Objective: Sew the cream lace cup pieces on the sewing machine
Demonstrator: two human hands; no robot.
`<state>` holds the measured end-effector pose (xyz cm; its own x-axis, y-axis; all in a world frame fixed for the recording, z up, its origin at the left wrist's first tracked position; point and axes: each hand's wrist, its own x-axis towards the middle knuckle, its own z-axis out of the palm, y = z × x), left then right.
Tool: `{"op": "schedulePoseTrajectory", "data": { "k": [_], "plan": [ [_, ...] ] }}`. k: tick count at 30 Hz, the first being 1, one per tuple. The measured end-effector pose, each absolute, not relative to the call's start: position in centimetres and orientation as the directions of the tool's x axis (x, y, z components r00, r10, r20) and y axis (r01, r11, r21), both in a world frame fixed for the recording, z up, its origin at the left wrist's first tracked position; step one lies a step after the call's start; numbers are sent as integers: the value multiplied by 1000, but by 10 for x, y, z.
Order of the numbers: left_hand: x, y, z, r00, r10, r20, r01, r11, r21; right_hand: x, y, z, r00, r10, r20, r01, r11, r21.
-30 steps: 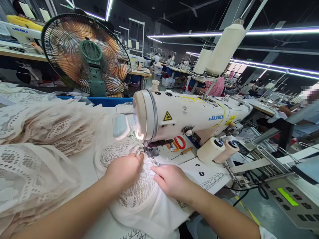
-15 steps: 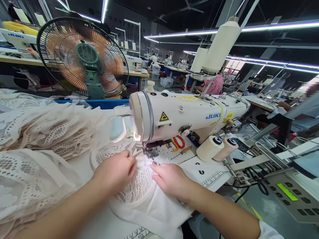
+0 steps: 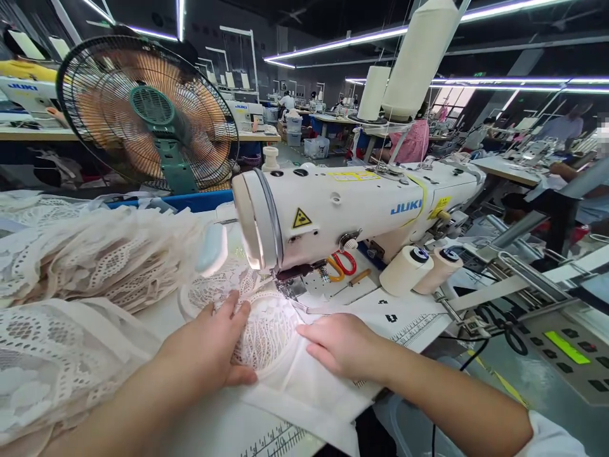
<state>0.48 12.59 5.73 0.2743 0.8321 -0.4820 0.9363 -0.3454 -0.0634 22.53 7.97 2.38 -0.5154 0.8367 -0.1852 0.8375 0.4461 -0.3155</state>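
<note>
A white lace bra [image 3: 269,333] lies on the machine bed, its upper edge close to the needle area of the white JUKI sewing machine [image 3: 328,216]. Flat on the lace cup rests my left hand [image 3: 209,346], fingers spread and thumb out to the side. My right hand [image 3: 345,346] is closed on the white fabric at the cup's right edge, index finger and thumb near each other. The machine head hides part of the needle area. A ruler scale [image 3: 276,439] shows on the bed below the bra.
Heaped lace pieces [image 3: 95,260] fill the left side. Behind them stands a fan [image 3: 152,111]. Red-handled [image 3: 346,261] and yellow-handled tools lie behind the needle, beside thread spools [image 3: 404,270]. A metal tape guide [image 3: 514,279] and control panel [image 3: 566,355] are at the right.
My left hand has gone from closed fingers near the needle to spread fingers lower on the cup. My right hand still holds the fabric edge. The view has shifted slightly.
</note>
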Motion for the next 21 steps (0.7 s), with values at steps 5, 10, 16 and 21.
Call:
{"op": "schedulePoseTrajectory", "data": {
  "k": [5,10,16,21],
  "plan": [
    [-2,138,55,299,849,-436,937,-348,-34,222,88,25,-482,848,-219,861,412,-299],
    [-7,149,54,302,876,-377,935,-350,-65,215,97,32,-441,849,-291,893,382,-238],
    [-16,162,53,277,895,-349,947,-317,-59,204,106,38,-400,849,-346,917,367,-158],
    [-26,174,45,314,910,-272,945,-326,3,195,109,37,-370,851,-372,927,365,-88]
  ]
}}
